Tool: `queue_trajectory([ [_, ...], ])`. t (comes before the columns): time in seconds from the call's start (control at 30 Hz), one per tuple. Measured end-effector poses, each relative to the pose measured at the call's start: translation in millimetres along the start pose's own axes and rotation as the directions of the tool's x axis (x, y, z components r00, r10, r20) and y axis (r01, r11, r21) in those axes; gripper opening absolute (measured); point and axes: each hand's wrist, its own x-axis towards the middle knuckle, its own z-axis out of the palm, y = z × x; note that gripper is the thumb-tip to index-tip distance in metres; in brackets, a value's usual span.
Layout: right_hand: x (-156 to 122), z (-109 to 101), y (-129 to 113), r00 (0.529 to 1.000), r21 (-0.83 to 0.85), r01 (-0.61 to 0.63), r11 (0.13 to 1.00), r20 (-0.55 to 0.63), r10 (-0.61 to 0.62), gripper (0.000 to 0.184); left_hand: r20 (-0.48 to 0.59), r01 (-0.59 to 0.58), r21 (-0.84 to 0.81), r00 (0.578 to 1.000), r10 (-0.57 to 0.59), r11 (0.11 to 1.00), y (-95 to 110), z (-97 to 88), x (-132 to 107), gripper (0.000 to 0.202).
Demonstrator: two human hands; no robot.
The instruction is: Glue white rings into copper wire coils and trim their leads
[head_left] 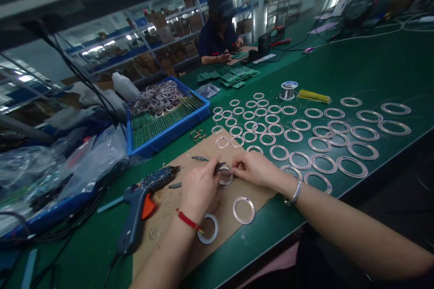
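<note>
My left hand [200, 185], with a red cord at the wrist, is closed around dark-handled pliers [200, 159]; the handle ends stick out to its left. The jaws meet a flat coil ring [225, 176] just above the brown board [162, 230]. My right hand [252, 168], wearing a silver bracelet, pinches at that ring's right edge; whether a thin wire is in the fingertips cannot be made out. Close by on the board lie a copper-coloured ring [244, 210] and a whitish ring [208, 229], partly behind my left wrist.
A blue glue gun [135, 210] with an orange trigger lies left. Many coil rings [323, 163] cover the green table [379, 72]. Beyond are a blue tray [169, 131] of parts, a solder spool [288, 91], yellow wires [313, 96], circuit boards [237, 75] and a co-worker [217, 31].
</note>
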Motion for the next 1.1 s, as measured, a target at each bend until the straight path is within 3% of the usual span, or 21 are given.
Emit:
queue_trajectory([
  [0.13, -2, 0, -1, 0.999, -0.093, -0.031, 0.995, 0.032, 0.034, 0.012, 0.081, -0.031, 0.056, 0.996, 0.026, 0.998, 4, 8.2, 5, 0.014],
  [0.33, -3, 6, -3, 0.998, -0.193, 0.035, 0.980, 0.061, -0.024, 0.013, 0.101, -0.066, 0.021, 0.993, 0.064, 0.998, 3, 20.3, 8, 0.016],
  [0.4, -2, 6, -3, 0.997, -0.204, 0.033, 0.978, 0.069, -0.019, 0.015, 0.032, -0.057, -0.005, 0.998, 0.057, 0.998, -1, 18.2, 8, 0.020],
  [0.5, -1, 1, -1, 0.999, -0.167, 0.052, 0.985, -0.002, -0.053, 0.015, -0.214, -0.037, -0.152, 0.977, 0.004, 0.988, -13, 5.9, 4, 0.021],
  [0.57, -2, -4, 0, 0.982, -0.121, 0.168, 0.978, -0.060, -0.176, 0.015, -0.354, -0.033, -0.315, 0.931, -0.085, 0.948, -21, -5.5, -2, 0.021],
  [0.63, -3, -8, 1, 0.946, -0.104, 0.314, 0.944, -0.051, -0.321, 0.014, -0.401, -0.023, -0.463, 0.897, -0.186, 0.886, -27, -14.6, -9, 0.022],
  [0.7, -5, -10, 2, 0.922, -0.113, 0.385, 0.916, 0.017, -0.386, 0.017, -0.396, -0.022, -0.569, 0.883, -0.251, 0.822, -29, -18.1, -13, 0.022],
  [0.8, -6, -8, 3, 0.920, -0.132, 0.390, 0.911, 0.095, -0.380, 0.020, -0.377, -0.046, -0.631, 0.890, -0.254, 0.775, -29, -12.5, -14, 0.028],
  [0.93, -5, -7, 2, 0.925, -0.131, 0.372, 0.919, 0.132, -0.356, 0.023, -0.320, -0.040, -0.640, 0.922, -0.219, 0.767, -27, -1.3, -10, 0.032],
  [1.1, -5, -9, -2, 0.935, -0.126, 0.337, 0.933, 0.158, -0.316, 0.025, -0.310, -0.037, -0.605, 0.931, -0.192, 0.795, -26, -1.0, -9, 0.029],
])
